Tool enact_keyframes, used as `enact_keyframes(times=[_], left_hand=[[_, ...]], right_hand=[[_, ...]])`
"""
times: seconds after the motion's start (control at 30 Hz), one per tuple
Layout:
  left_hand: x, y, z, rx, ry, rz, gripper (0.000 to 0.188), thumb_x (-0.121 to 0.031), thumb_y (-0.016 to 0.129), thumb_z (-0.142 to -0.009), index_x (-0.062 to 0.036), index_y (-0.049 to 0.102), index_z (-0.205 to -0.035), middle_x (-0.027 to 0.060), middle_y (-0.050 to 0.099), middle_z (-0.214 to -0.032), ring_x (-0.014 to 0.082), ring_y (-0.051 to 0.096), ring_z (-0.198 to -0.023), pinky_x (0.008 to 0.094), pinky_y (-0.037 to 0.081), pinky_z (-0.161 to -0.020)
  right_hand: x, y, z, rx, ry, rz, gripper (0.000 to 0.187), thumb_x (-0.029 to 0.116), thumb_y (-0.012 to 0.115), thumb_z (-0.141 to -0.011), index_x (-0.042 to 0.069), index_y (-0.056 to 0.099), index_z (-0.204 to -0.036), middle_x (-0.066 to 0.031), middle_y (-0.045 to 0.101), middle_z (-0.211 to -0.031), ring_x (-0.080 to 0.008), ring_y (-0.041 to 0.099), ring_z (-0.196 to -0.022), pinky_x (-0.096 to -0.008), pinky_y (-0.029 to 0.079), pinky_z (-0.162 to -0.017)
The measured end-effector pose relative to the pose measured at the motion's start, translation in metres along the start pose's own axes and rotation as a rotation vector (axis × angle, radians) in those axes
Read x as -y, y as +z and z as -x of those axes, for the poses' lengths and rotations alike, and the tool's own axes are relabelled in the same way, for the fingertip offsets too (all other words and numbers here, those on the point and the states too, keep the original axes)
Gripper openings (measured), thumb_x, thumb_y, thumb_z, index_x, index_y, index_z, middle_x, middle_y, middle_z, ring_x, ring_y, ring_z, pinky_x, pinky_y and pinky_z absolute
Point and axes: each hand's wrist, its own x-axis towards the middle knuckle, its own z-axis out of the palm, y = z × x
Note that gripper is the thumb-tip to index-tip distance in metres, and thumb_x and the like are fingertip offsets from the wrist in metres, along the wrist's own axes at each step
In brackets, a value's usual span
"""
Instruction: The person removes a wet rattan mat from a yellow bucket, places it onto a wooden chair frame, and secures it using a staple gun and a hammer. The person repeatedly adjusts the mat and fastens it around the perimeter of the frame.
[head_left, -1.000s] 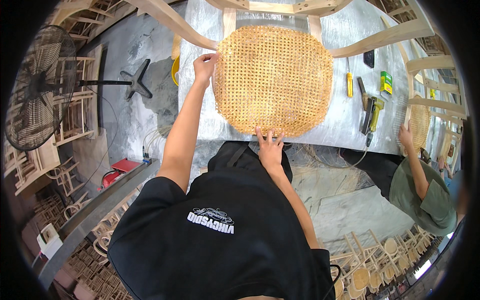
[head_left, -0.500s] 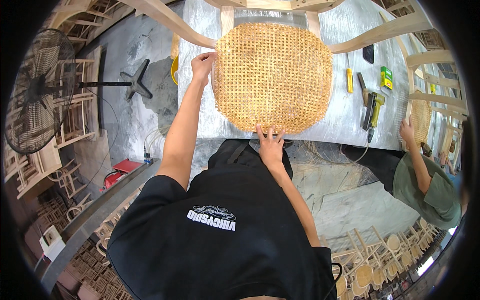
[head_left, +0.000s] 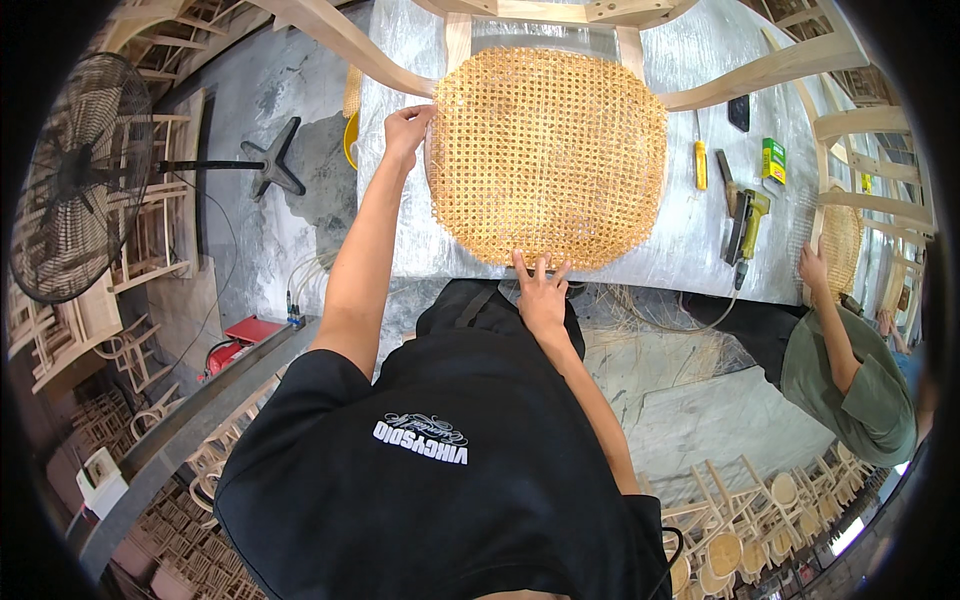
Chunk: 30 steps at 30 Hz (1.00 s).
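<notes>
A wooden chair with a woven cane seat (head_left: 548,155) stands on the plastic-covered workbench before me; its pale wooden frame (head_left: 340,45) curves away at the back. At the seat's left edge, my left hand (head_left: 406,135) is closed in a pinch on the rim of the cane webbing; the fingertips are partly hidden. My right hand (head_left: 542,300) rests at the near edge with its fingers spread, fingertips touching the cane's border. Its thumb is not plainly visible.
Right of the chair lie a yellow-handled screwdriver (head_left: 700,165), a green pneumatic stapler (head_left: 748,225), a green-and-yellow box (head_left: 773,160) and a dark phone (head_left: 738,112). A co-worker (head_left: 845,385) handles another chair at far right. A black fan (head_left: 80,180) stands left.
Both my hands keep their places on the cane seat. The view has shifted very slightly, and the co-worker at the right has moved a little.
</notes>
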Motion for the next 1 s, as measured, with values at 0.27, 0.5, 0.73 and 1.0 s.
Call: enact_keyframes(times=[0.27,0.5,0.73,1.0], left_hand=[[-0.0009,-0.0008,0.0017,0.001,0.022,0.011,0.026,-0.027,0.076,-0.09,-0.0048,0.073,-0.105,0.0025,0.067,-0.093,0.0142,0.058,-0.086,0.0359,0.045,-0.08],[-0.0026,0.001,0.0026,-0.052,0.071,0.022,0.025,-0.017,0.077,-0.088,0.0055,0.074,-0.097,0.008,0.072,-0.085,0.0105,0.06,-0.067,0.0264,0.047,-0.06],[0.0001,0.0008,0.0002,-0.035,0.071,0.086,0.025,-0.017,0.077,-0.088,0.0056,0.073,-0.096,0.0077,0.072,-0.083,0.0108,0.059,-0.063,0.0261,0.046,-0.057],[-0.0015,0.0007,0.0003,-0.041,0.078,0.052,0.024,-0.018,0.077,-0.087,0.0047,0.074,-0.096,0.0073,0.071,-0.081,0.0101,0.057,-0.063,0.0263,0.045,-0.056]], right_hand=[[0.0,-0.0024,-0.0005,0.039,-0.001,-0.001,0.071,0.016,0.059,-0.093,0.032,0.032,-0.157,-0.0244,0.04,-0.148,-0.0669,0.039,-0.129,-0.0597,0.05,-0.095],[0.0002,-0.0013,-0.0003,0.031,0.003,-0.002,0.07,0.016,0.059,-0.094,0.032,0.034,-0.157,-0.0235,0.041,-0.147,-0.0673,0.039,-0.129,-0.0601,0.05,-0.095],[0.0006,0.0006,-0.0008,0.028,0.008,-0.002,0.068,0.016,0.058,-0.094,0.033,0.035,-0.156,-0.0237,0.042,-0.147,-0.0678,0.039,-0.128,-0.0606,0.049,-0.095],[0.001,0.0029,-0.0013,0.022,0.009,-0.01,0.07,0.017,0.059,-0.093,0.033,0.034,-0.156,-0.0236,0.041,-0.148,-0.0683,0.038,-0.129,-0.0623,0.048,-0.095]])
